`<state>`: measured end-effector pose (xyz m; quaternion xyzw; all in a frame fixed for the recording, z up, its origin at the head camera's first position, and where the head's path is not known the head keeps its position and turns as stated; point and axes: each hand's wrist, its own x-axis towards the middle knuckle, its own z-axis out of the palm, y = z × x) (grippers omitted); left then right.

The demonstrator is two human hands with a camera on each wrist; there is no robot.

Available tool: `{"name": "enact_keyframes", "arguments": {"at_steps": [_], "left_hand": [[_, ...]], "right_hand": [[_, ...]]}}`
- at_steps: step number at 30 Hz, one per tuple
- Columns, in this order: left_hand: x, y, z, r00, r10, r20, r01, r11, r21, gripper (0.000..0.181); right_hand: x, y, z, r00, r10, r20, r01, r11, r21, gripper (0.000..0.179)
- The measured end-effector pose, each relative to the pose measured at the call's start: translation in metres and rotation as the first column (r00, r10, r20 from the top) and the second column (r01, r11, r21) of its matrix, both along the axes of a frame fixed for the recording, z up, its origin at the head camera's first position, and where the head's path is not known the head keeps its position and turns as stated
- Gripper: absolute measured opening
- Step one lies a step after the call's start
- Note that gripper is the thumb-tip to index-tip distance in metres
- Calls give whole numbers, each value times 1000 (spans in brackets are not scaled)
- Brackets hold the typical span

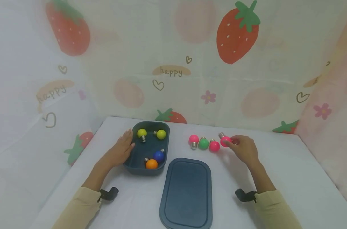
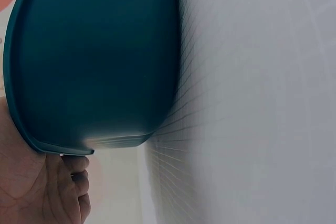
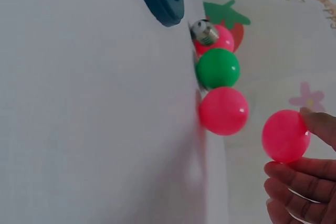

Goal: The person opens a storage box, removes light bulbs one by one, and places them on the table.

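My right hand (image 1: 245, 150) pinches a pink light bulb (image 1: 225, 141) between thumb and fingers, its metal base pointing up and left. In the right wrist view that bulb (image 3: 286, 136) is held off the table. On the table to its left lie another pink bulb (image 1: 214, 146), a green bulb (image 1: 203, 143) and a further pink bulb (image 1: 194, 139). My left hand (image 1: 122, 149) rests with extended fingers against the left side of a dark blue box (image 1: 147, 172). Inside it lie two yellow bulbs (image 1: 161, 134), a blue bulb (image 1: 159, 156) and an orange bulb (image 1: 152, 164).
A flat dark blue lid (image 1: 187, 194) lies on the white table (image 1: 133, 197), in front of the loose bulbs and right of the box. Behind the table's back edge hangs a curtain (image 1: 110, 47) with strawberry prints.
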<state>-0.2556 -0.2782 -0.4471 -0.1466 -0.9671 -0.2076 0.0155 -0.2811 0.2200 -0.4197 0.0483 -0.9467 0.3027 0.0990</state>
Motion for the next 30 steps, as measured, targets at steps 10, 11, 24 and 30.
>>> {"name": "enact_keyframes", "arguments": {"at_steps": [10, 11, 24, 30], "left_hand": [[0, -2, -1, 1000, -3, 9, 3, 1000, 0, 63], [0, -2, -1, 1000, -1, 11, 1, 1000, 1, 63], [2, 0, 2, 1000, -2, 2, 2, 1000, 4, 62], [2, 0, 1, 1000, -1, 3, 1, 1000, 0, 62]], "right_hand": [[0, 1, -13, 992, -80, 96, 85, 995, -51, 57], [-1, 1, -15, 992, -83, 96, 88, 995, -50, 56], [-8, 3, -22, 988, -109, 112, 114, 993, -38, 59], [-12, 5, -27, 984, -114, 139, 118, 993, -22, 58]]}}
